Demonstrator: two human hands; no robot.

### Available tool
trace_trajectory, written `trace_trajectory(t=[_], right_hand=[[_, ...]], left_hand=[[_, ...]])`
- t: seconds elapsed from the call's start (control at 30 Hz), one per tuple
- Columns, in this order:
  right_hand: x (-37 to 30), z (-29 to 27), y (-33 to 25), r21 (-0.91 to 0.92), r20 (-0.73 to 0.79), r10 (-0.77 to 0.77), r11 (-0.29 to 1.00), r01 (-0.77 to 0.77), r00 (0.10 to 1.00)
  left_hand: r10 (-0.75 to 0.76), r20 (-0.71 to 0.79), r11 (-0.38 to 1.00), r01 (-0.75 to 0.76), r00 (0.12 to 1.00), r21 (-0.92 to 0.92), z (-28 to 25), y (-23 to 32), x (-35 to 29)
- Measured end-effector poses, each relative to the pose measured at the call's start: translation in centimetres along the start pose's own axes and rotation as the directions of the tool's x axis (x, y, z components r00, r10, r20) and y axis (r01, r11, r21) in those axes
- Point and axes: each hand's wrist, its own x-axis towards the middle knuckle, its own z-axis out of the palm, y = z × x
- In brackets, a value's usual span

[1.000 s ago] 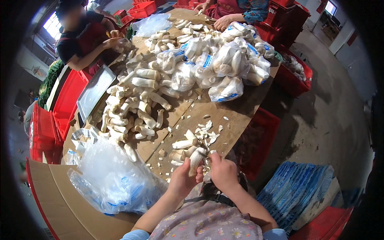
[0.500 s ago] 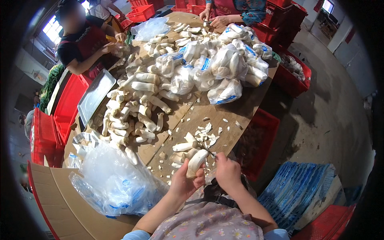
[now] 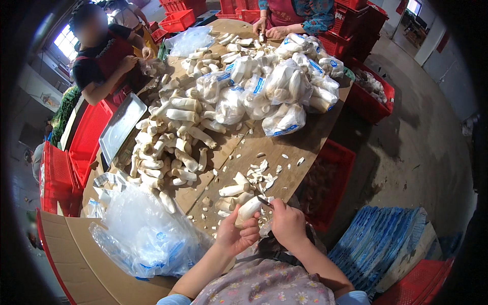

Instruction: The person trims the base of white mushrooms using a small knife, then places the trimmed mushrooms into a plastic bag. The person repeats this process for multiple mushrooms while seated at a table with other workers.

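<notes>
A thick white king oyster mushroom [image 3: 249, 209] is held at its lower end by my left hand [image 3: 237, 233], just above the near edge of the table. My right hand [image 3: 287, 223] is closed around a small knife [image 3: 265, 202], whose dark blade lies against the mushroom's upper right end. The knife's handle is hidden in my fist. Right behind my hands, several loose mushrooms [image 3: 232, 190] lie beside a scatter of white trimmings [image 3: 264, 178].
A big heap of mushrooms [image 3: 168, 147] covers the table's left and middle, with bagged mushrooms [image 3: 284, 86] behind. Clear plastic bags [image 3: 152, 229] lie at near left. A red crate [image 3: 330, 178] stands below the right edge. Two people [image 3: 104, 56] [image 3: 290, 15] work across the table.
The mushroom has tilted and dropped slightly in my left hand. The knife blade has moved onto its upper end. My left fingers have shifted their hold.
</notes>
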Motion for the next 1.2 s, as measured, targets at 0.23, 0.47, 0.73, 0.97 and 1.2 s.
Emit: trace_trajectory(t=[0.23,0.47,0.73,0.97,1.2], right_hand=[[-0.6,1.6,4.8,-0.093,0.195,0.220,0.974,-0.205,0.956],[-0.6,1.1,4.2,-0.140,0.242,0.296,0.953,-0.269,0.924],[-0.3,1.2,4.5,-0.109,0.193,0.231,0.971,-0.213,0.954],[-1.2,1.5,5.4,-0.127,0.221,0.287,0.956,-0.264,0.932],[-0.6,2.2,5.2,-0.117,0.236,0.240,0.969,-0.218,0.942]], left_hand=[[-0.034,0.069,0.973,0.017,0.997,0.230,0.2,0.9,0.0],[0.635,-0.121,0.661,-0.455,0.763,0.597,3.1,11.3,3.3],[0.872,0.223,0.160,-0.684,0.436,0.712,11.2,19.2,3.7],[0.609,0.283,-0.498,0.080,0.741,0.864,1.9,13.4,5.7],[0.449,0.302,-0.803,0.232,0.841,0.548,-2.3,11.7,4.8]])
